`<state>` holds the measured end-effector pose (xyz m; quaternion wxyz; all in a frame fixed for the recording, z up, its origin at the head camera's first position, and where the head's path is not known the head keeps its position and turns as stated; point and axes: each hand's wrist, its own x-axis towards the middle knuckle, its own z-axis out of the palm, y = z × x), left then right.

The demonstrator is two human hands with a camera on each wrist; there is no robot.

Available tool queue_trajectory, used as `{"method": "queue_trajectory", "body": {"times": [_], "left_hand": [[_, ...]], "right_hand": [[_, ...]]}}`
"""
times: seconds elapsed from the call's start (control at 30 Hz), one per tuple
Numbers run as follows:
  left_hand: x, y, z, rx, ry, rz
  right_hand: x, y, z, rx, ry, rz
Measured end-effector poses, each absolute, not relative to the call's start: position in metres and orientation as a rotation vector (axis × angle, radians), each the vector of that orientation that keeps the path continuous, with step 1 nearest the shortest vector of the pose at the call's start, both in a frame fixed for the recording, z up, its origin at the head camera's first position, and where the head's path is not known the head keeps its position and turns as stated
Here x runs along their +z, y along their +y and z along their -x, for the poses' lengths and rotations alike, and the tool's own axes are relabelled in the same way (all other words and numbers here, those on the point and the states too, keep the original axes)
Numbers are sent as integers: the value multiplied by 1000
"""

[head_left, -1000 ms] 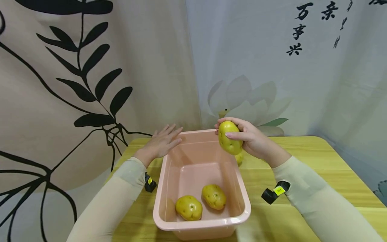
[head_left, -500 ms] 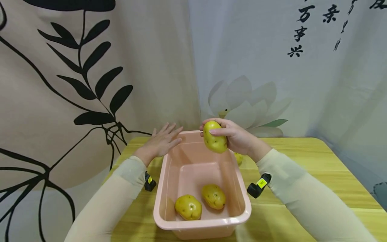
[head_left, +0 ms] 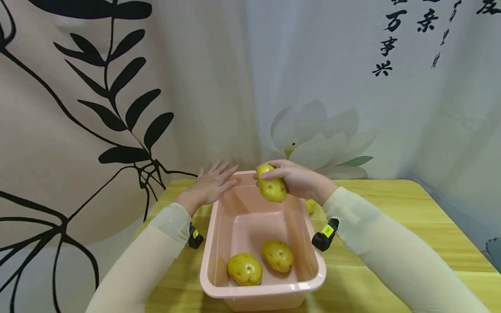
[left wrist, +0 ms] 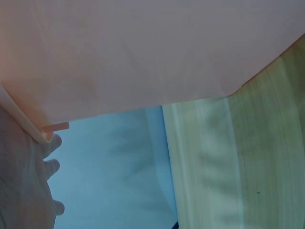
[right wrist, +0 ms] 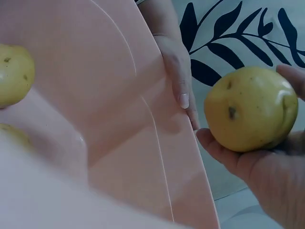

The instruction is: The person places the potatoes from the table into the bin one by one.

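Note:
A yellow potato [head_left: 271, 186] is gripped in my right hand [head_left: 299, 178], fingers and thumb curled round it, over the far end of a pink plastic basin [head_left: 263, 288]. In the right wrist view the same potato [right wrist: 250, 109] shows dark eyes on its skin. My left hand [head_left: 209, 184] rests with spread, straight fingers on the basin's far left rim; the left wrist view shows its fingertips [left wrist: 52, 168] beside that rim. Two more potatoes, one at the left [head_left: 245, 269] and one at the right [head_left: 277, 255], lie on the basin floor at the near end.
Another yellow potato [head_left: 310, 205] shows partly behind the basin's right side, on the wooden table [head_left: 375, 234]. Patterned curtains [head_left: 203, 87] hang right behind the table's back edge. A small black camera [head_left: 325, 235] is strapped to the right wrist, overlapping the basin's right rim in the head view.
My right hand has carried its potato leftward from the basin's right rim to over the far end, dipping slightly lately. The left hand and the potatoes in the basin have stayed put.

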<state>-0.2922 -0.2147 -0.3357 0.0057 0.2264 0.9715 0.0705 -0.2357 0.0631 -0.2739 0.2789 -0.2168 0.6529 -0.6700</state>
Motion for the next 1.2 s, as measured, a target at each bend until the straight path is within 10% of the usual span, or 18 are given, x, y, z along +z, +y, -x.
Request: {"method": "queue_trajectory", "body": {"times": [1.2], "left_hand": [[-335, -217, 291, 227, 3013, -723]], "right_hand": [[-311, 6, 246, -1388, 1848, 501]]}}
